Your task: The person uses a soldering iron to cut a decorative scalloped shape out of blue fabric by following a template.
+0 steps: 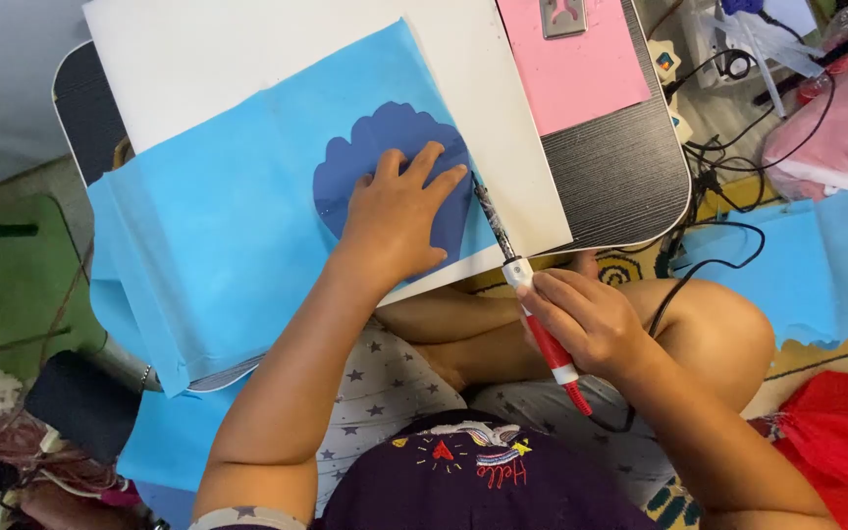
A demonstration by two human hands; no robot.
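Blue fabric sheet (pixel 238 245) lies draped over a small lap table, its near edge hanging off the front toward the seated person's knees. Closest to me, the person's dark top and star-printed garment (pixel 375 388) fill the bottom of the view, with 2 bare forearms reaching forward from it. The right hand (pixel 586 319) sits just off the table's near edge, above a bent knee, its fingers curled tight around a red and white pen-shaped hot tool (pixel 537 324). A black cord (pixel 699 265) runs off from that side toward the floor. The tool's dark metal tip (pixel 493 221) slants up and left, and its end meets the right rim of a darker blue scalloped shape (pixel 385 157) resting on the sheet. The left hand (pixel 399 211) lies flat on that shape, fingers spread and pressing down, gripping nothing. Under the fabric is a white board (pixel 512 128), and under that the black table top (pixel 620 167), whose rounded corner shows at right. Farther back on the table sits a pink sheet (pixel 581 69) with a metal clip (pixel 561 15) at its top edge. Off to the right, on the floor, lie another blue piece (pixel 797 265), a red bundle (pixel 846 427) and a pink bag (pixel 846 137).
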